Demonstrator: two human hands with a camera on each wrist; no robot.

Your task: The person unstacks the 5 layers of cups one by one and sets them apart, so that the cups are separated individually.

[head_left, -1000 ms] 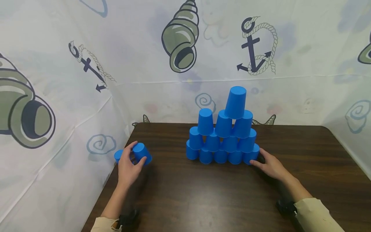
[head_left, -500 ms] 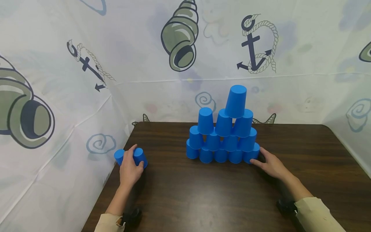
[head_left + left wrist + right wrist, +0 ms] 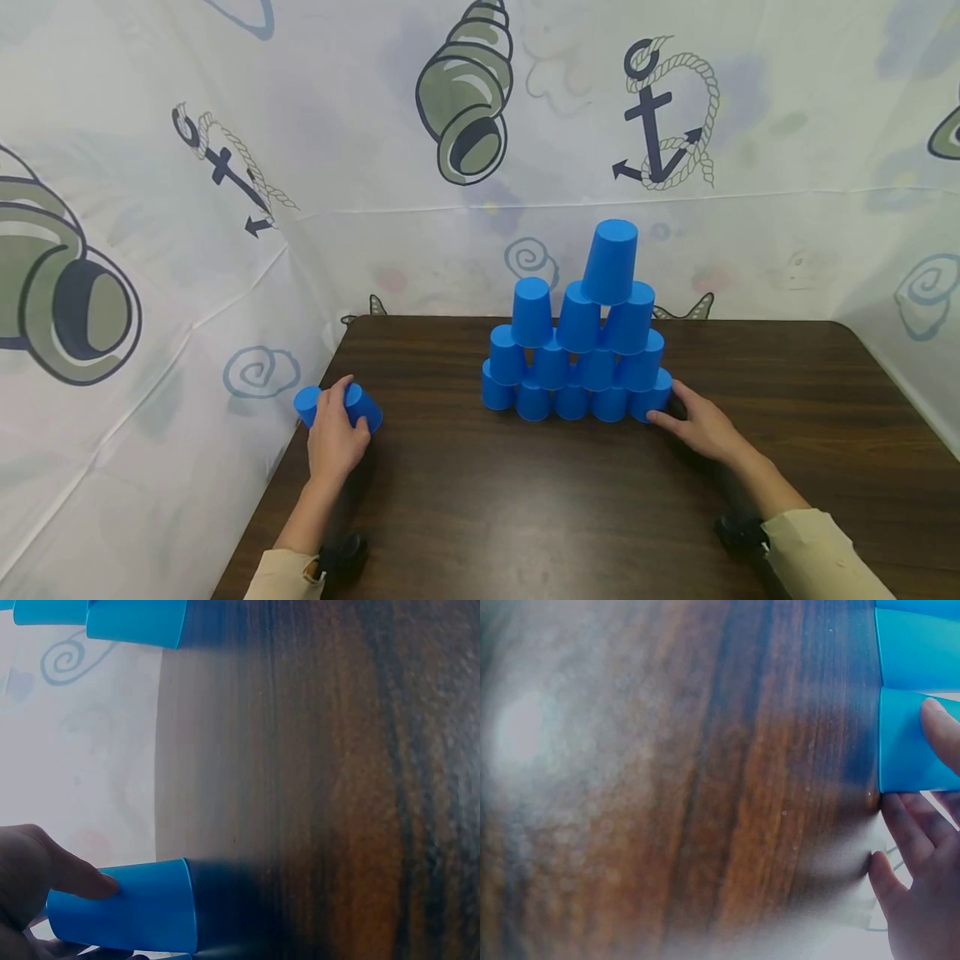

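Observation:
On the table's left side my left hand (image 3: 333, 437) grips an upside-down blue cup (image 3: 363, 408), which looks slightly tilted in the head view. In the left wrist view the thumb lies along that cup (image 3: 139, 907). A second blue cup (image 3: 306, 403) is just left of the hand, partly hidden by it. Right of centre rises a pyramid of upside-down blue cups (image 3: 551, 367). Its third row has three cups, and a single top cup (image 3: 611, 262) sits across the right two. My right hand (image 3: 705, 425) holds the bottom row's rightmost cup (image 3: 649, 404), thumb in front, fingers at its side.
The dark wooden table (image 3: 510, 517) extends around the pyramid. Behind it and on the left hangs a pale cloth (image 3: 360, 142) printed with shells and anchors, close to the table's back and left edges.
My left hand has lowered its cup and moved it slightly left, closer to the second cup. It has barely moved in the last half second. The right hand and pyramid stay put.

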